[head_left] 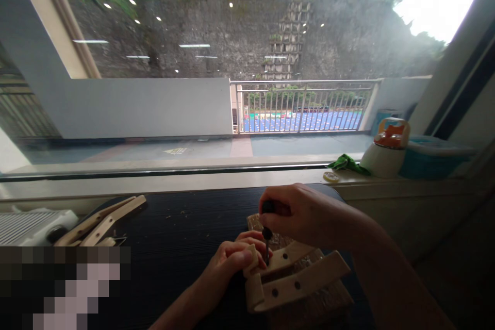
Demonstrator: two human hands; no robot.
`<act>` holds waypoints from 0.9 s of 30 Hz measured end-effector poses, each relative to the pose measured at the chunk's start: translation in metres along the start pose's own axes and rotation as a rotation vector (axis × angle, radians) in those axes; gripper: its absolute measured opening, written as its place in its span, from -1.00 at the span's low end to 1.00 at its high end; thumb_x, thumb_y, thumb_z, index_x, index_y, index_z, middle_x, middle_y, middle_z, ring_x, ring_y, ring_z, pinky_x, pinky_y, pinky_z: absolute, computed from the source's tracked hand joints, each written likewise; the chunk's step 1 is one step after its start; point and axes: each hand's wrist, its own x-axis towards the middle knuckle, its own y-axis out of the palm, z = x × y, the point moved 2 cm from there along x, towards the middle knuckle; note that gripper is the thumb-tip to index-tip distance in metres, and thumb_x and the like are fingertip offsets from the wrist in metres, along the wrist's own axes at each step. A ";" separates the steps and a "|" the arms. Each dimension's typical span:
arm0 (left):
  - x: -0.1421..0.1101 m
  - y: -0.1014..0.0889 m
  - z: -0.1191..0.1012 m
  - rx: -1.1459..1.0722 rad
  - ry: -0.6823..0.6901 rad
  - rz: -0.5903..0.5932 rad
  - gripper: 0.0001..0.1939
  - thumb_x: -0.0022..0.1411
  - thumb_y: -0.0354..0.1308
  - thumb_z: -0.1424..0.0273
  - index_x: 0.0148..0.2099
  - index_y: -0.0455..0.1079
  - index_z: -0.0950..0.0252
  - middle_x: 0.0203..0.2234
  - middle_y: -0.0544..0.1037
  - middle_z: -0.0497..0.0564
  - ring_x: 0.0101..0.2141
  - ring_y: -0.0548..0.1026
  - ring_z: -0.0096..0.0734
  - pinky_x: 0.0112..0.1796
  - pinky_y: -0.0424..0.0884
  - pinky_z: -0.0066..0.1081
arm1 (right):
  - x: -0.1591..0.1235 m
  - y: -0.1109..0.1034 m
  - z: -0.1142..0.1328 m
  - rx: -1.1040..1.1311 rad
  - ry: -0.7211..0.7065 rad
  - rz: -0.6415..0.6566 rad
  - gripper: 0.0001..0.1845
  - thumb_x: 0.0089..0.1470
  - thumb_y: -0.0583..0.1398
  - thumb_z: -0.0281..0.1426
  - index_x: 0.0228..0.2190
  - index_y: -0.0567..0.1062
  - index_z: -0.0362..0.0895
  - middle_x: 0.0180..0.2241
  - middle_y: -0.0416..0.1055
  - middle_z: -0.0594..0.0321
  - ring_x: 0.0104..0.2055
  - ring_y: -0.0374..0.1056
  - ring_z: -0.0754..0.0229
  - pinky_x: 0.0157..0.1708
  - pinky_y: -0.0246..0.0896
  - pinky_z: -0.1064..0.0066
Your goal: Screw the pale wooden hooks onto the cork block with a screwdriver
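Observation:
My right hand is wrapped round the black handle of a screwdriver. The tool stands nearly upright, its tip down at a pale wooden piece with dark round holes. My left hand grips the left end of this wooden assembly, thumb on a small wooden block. Nearer to me, a second wooden bar with two dark holes belongs to the same assembly or lies against it. Beneath the wood is a brownish block wrapped in clear film. Whether the tip sits in a screw is hidden.
More wooden pieces lie at the left of the dark table, beside a white ribbed device. On the window sill at right stand a white and orange container, a green cloth and a teal box.

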 end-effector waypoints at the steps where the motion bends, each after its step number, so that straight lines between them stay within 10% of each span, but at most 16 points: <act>1: 0.000 0.000 0.000 -0.005 -0.005 -0.003 -0.72 0.12 0.03 0.35 -0.42 0.55 0.33 -0.25 0.55 0.10 0.04 0.24 -0.03 0.10 0.04 -0.13 | 0.001 -0.001 -0.001 -0.009 0.011 -0.011 -0.83 0.06 0.11 -0.31 -0.42 0.47 -0.12 -0.59 0.29 0.41 -0.55 0.14 0.38 -0.58 -0.02 0.51; 27: 0.000 0.000 -0.002 -0.013 -0.015 -0.002 -0.71 0.11 0.03 0.32 -0.42 0.56 0.31 -0.28 0.56 0.10 0.07 0.21 -0.03 0.10 0.06 -0.14 | 0.002 -0.007 -0.003 -0.047 0.021 -0.079 -0.81 0.04 0.16 -0.27 -0.30 0.49 -0.06 -0.55 0.35 0.41 -0.53 0.20 0.37 -0.54 0.00 0.50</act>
